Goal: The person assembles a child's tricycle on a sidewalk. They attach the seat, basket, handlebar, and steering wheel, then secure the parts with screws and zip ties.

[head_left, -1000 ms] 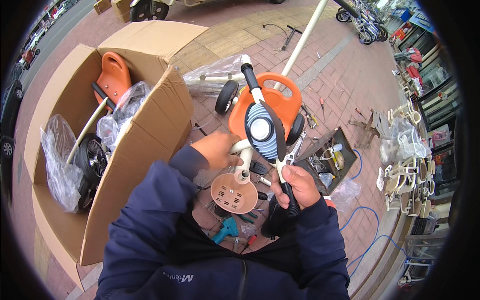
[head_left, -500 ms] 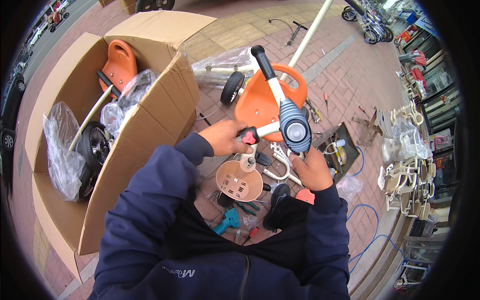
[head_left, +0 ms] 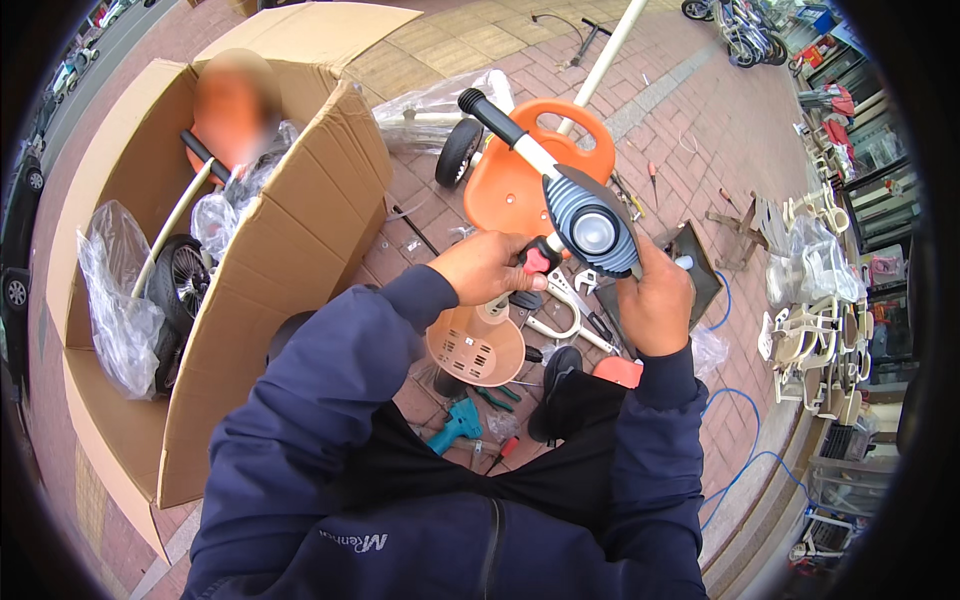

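Observation:
A white handlebar with a black grip (head_left: 492,115) and a blue-grey headlight housing (head_left: 596,232) is between my hands. Its far end leans up to the left. My left hand (head_left: 488,266) is closed around the stem at a black clamp with a red lever (head_left: 537,261). My right hand (head_left: 656,298) is wrapped around the near side of the handlebar beside the headlight, hiding that end. Beyond stands an orange seat (head_left: 505,185) with a black wheel (head_left: 459,153). Below my left hand is a peach-coloured slotted basket (head_left: 475,347).
A large open carton (head_left: 290,260) on my left holds a plastic-wrapped wheel and frame. Between my feet lie a teal power tool (head_left: 458,427), pliers (head_left: 497,397) and a red-handled screwdriver (head_left: 505,452). A tool tray (head_left: 705,270), blue hose (head_left: 745,470) and white parts (head_left: 820,350) are on the right.
The handlebar has turned, its black grip swinging left and the headlight shifting slightly right. My right hand has moved up and right with it; my left hand has shifted right.

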`<state>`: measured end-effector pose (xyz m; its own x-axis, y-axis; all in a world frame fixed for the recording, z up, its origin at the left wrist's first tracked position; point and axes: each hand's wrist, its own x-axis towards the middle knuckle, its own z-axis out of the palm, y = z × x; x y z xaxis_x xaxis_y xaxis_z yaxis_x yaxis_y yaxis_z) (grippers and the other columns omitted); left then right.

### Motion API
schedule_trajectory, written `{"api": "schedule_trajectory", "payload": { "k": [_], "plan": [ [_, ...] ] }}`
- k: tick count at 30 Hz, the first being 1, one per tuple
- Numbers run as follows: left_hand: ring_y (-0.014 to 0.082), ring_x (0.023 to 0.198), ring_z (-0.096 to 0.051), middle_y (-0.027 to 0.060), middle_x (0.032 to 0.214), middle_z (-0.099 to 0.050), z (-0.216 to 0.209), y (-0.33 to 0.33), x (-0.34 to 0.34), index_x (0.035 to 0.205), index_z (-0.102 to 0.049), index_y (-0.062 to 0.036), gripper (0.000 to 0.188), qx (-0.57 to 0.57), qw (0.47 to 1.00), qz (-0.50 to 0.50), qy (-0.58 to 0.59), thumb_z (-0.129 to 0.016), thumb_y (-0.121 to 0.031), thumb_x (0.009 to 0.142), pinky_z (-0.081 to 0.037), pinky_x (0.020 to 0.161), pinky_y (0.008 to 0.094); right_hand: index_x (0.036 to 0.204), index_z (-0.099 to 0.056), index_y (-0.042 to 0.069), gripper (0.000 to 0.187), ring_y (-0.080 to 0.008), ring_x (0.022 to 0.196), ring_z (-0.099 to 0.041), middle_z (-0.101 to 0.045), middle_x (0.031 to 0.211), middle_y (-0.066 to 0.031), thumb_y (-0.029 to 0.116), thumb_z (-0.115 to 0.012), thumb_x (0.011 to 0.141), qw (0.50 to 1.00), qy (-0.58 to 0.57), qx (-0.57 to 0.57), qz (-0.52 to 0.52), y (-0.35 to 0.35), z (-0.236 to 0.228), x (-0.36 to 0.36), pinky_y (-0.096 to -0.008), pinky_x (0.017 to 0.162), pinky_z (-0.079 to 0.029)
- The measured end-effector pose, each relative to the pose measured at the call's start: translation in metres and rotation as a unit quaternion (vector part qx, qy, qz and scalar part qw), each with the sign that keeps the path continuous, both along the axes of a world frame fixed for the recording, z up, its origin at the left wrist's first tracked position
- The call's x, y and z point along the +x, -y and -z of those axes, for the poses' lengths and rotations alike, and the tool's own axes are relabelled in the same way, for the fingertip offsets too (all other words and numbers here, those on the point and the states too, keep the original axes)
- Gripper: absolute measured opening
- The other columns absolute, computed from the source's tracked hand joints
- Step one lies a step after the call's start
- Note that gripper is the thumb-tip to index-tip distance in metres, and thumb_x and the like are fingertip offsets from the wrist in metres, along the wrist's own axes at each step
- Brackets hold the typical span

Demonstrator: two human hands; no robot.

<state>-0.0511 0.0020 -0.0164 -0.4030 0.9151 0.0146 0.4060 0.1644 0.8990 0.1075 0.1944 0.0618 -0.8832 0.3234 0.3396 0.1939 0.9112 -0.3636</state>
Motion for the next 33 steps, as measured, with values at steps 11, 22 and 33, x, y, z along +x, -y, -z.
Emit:
{"api": "schedule_trajectory", "payload": {
  "k": [11, 22, 33],
  "plan": [
    [0.0305, 0.086, -0.065, 0.0147, 0.093, -0.070, -0.010, 0.004, 0.001, 0.113, -0.064, -0.0024, 0.043, -0.021, 1.000, 0.014, 0.016, -0.078, -0.033, 0.087, -0.049, 0.082, 0.0392, 0.113, -0.068, 0.010, 0.043, -0.0334, 0.083, -0.067, -0.069, 0.089, -0.0116, -0.002, -0.069, 0.072, 0.994, -0.040, 0.097, -0.009, 0.011, -0.008, 0.006, -0.0425, 0.070, -0.054],
    [0.0323, 0.096, -0.065, 0.0160, 0.104, -0.069, 0.012, 0.017, -0.002, 0.114, -0.065, -0.0049, 0.043, 0.112, 0.985, 0.021, -0.128, -0.081, -0.025, 0.079, -0.052, 0.086, 0.0401, 0.109, -0.069, 0.011, 0.039, -0.0295, 0.074, -0.063, -0.063, 0.080, -0.0072, 0.000, -0.070, 0.071, 0.989, -0.057, 0.128, -0.048, 0.037, -0.017, 0.009, -0.0408, 0.063, -0.051],
    [0.0345, 0.100, -0.064, 0.0158, 0.107, -0.069, 0.026, 0.033, 0.009, 0.112, -0.068, -0.0065, 0.034, 0.088, 0.978, 0.040, -0.188, -0.076, -0.011, 0.080, -0.052, 0.088, 0.0404, 0.098, -0.066, 0.012, 0.023, -0.0290, 0.071, -0.060, -0.061, 0.076, -0.0060, 0.004, -0.066, 0.076, 0.988, -0.058, 0.127, -0.072, 0.044, -0.014, 0.004, -0.0419, 0.061, -0.049]
  ]
}}
